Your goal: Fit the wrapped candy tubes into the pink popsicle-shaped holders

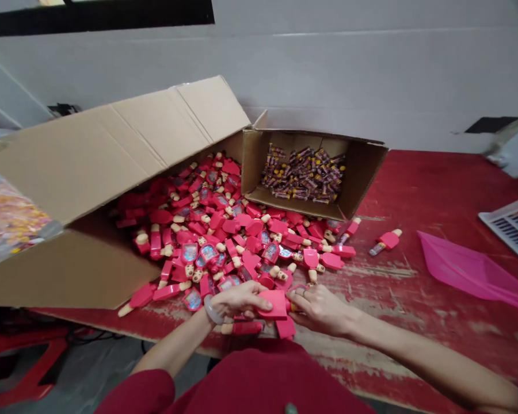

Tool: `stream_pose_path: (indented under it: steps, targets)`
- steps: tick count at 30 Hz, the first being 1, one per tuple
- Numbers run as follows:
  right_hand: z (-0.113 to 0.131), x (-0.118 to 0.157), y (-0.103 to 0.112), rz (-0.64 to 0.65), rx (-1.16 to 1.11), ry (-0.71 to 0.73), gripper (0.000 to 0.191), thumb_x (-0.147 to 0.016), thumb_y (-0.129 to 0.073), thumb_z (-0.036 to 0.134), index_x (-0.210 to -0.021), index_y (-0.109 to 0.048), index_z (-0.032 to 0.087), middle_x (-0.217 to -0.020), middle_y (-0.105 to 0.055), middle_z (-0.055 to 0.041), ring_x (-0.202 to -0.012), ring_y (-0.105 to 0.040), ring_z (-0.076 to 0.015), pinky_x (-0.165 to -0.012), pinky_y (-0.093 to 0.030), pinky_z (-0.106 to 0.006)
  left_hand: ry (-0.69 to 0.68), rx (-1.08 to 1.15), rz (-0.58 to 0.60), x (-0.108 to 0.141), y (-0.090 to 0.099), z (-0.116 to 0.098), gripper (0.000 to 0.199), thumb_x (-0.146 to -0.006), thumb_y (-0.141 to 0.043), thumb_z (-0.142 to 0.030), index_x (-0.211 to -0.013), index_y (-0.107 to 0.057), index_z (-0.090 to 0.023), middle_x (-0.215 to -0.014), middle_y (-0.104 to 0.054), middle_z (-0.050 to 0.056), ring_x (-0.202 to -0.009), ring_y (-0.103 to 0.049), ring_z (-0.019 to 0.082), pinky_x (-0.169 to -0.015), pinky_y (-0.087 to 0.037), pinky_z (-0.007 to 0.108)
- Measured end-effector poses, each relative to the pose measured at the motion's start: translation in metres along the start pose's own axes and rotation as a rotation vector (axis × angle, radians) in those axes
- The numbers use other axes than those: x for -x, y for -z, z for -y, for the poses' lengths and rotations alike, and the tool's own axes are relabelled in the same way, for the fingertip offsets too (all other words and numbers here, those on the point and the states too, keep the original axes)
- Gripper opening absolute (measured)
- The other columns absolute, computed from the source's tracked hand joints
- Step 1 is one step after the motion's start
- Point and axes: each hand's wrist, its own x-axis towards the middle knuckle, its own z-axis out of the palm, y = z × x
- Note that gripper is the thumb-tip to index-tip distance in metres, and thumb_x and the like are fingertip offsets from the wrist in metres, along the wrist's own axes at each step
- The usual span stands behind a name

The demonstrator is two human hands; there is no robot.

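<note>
In the head view my left hand (242,302) is closed around a red plastic toy (274,303) near the table's front edge. My right hand (319,310) is pinched at the toy's right end, on a small tube (292,308) of which only a yellow bit shows between the fingers. Just beyond both hands spreads a pile of similar red toys (218,221) with beige dog-shaped ends, some showing blue picture windows. Another red toy (388,239), with a tube stuck out of one end, lies apart on the right.
A large cardboard box (112,144) lies on its side, the pile spilling from it. A smaller carton (358,178) holds many small yellow-ended tubes (306,175). On the right of the worn red table (414,190) are a pink plastic tray (470,270) and a white basket (511,221).
</note>
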Motion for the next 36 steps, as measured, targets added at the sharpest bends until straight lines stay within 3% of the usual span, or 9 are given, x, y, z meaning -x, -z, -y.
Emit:
stream_pose_path:
  steps: [6, 12, 18, 21, 23, 25, 28, 30, 36]
  targets:
    - [0.007, 0.001, 0.011, -0.051, -0.020, -0.028, 0.011, -0.098, -0.051, 0.023, -0.099, -0.061, 0.017, -0.068, -0.066, -0.0031, -0.053, -0.053, -0.0131, -0.054, -0.025, -0.030, 0.126, 0.048, 0.132, 0.000, 0.001, -0.004, 0.040, -0.072, -0.080, -0.047, -0.091, -0.072, -0.011, -0.082, -0.075, 0.008, -0.034, -0.035, 0.002, -0.030, -0.006, 0.022]
    - [0.009, 0.002, 0.013, 0.013, 0.083, -0.050, 0.012, -0.098, -0.050, 0.015, -0.092, -0.060, 0.014, -0.065, -0.063, -0.0040, -0.049, -0.047, -0.0118, -0.052, -0.017, -0.031, 0.044, -0.015, 0.048, 0.003, -0.009, -0.019, 0.042, -0.067, -0.086, -0.045, -0.082, -0.066, -0.011, -0.064, -0.066, 0.002, -0.038, -0.036, 0.001, -0.035, -0.017, 0.017]
    - [0.007, -0.003, 0.026, 0.207, -0.119, -0.218, 0.012, -0.092, -0.066, 0.028, -0.093, -0.065, 0.015, -0.071, -0.069, -0.0035, -0.056, -0.055, -0.0121, -0.054, -0.021, -0.028, 0.071, -0.119, 0.077, 0.003, -0.009, -0.024, 0.047, -0.072, -0.081, -0.054, -0.085, -0.063, -0.012, -0.057, -0.053, -0.005, -0.038, -0.032, 0.003, -0.037, -0.020, 0.020]
    - [-0.002, -0.011, 0.037, 0.290, -0.279, -0.316, 0.013, -0.090, -0.068, 0.025, -0.101, -0.069, 0.018, -0.079, -0.072, -0.0030, -0.063, -0.059, -0.0123, -0.057, -0.027, -0.025, -0.063, -0.343, -0.035, 0.006, -0.017, -0.035, 0.046, -0.075, -0.078, -0.054, -0.091, -0.064, -0.013, -0.061, -0.055, -0.004, -0.047, -0.043, 0.006, -0.046, -0.033, 0.019]
    - [-0.012, -0.017, 0.044, 0.334, -0.273, -0.391, 0.015, -0.088, -0.068, 0.023, -0.102, -0.070, 0.017, -0.082, -0.072, -0.0040, -0.066, -0.060, -0.0132, -0.059, -0.029, -0.024, -0.258, -0.596, -0.173, 0.008, -0.023, -0.047, 0.046, -0.078, -0.077, -0.051, -0.104, -0.066, -0.015, -0.081, -0.066, 0.001, -0.067, -0.058, 0.012, -0.061, -0.045, 0.022]
    - [-0.021, -0.023, 0.049, 0.343, -0.109, -0.471, 0.014, -0.088, -0.066, 0.021, -0.100, -0.070, 0.014, -0.084, -0.072, -0.0075, -0.067, -0.059, -0.0154, -0.059, -0.029, -0.025, -0.429, -0.826, -0.323, 0.008, -0.026, -0.058, 0.048, -0.081, -0.075, -0.050, -0.115, -0.065, -0.018, -0.099, -0.070, 0.005, -0.087, -0.064, 0.018, -0.075, -0.048, 0.026]
    - [-0.030, -0.027, 0.054, 0.241, 0.226, -0.443, 0.014, -0.092, -0.055, 0.012, -0.095, -0.069, 0.010, -0.082, -0.069, -0.0122, -0.071, -0.057, -0.0188, -0.064, -0.031, -0.029, -0.446, -0.904, -0.407, 0.002, -0.027, -0.069, 0.050, -0.082, -0.074, -0.051, -0.118, -0.063, -0.018, -0.099, -0.070, 0.005, -0.087, -0.065, 0.019, -0.075, -0.049, 0.027]
    - [-0.031, -0.026, 0.055, 0.129, 0.364, -0.328, 0.022, -0.094, -0.048, 0.008, -0.087, -0.068, 0.011, -0.076, -0.066, -0.0113, -0.071, -0.054, -0.0193, -0.067, -0.030, -0.031, -0.352, -0.812, -0.328, -0.003, -0.026, -0.072, 0.050, -0.079, -0.077, -0.050, -0.113, -0.063, -0.016, -0.090, -0.069, 0.003, -0.075, -0.063, 0.015, -0.066, -0.047, 0.024]
    - [-0.031, -0.020, 0.053, -0.079, 0.491, -0.079, 0.034, -0.099, -0.046, 0.013, -0.067, -0.057, 0.017, -0.061, -0.055, -0.0040, -0.061, -0.042, -0.0165, -0.065, -0.023, -0.033, 0.010, -0.423, 0.119, -0.009, -0.028, -0.074, 0.044, -0.078, -0.075, -0.056, -0.077, -0.060, -0.014, -0.051, -0.051, -0.005, -0.037, -0.035, 0.004, -0.037, -0.023, 0.019]
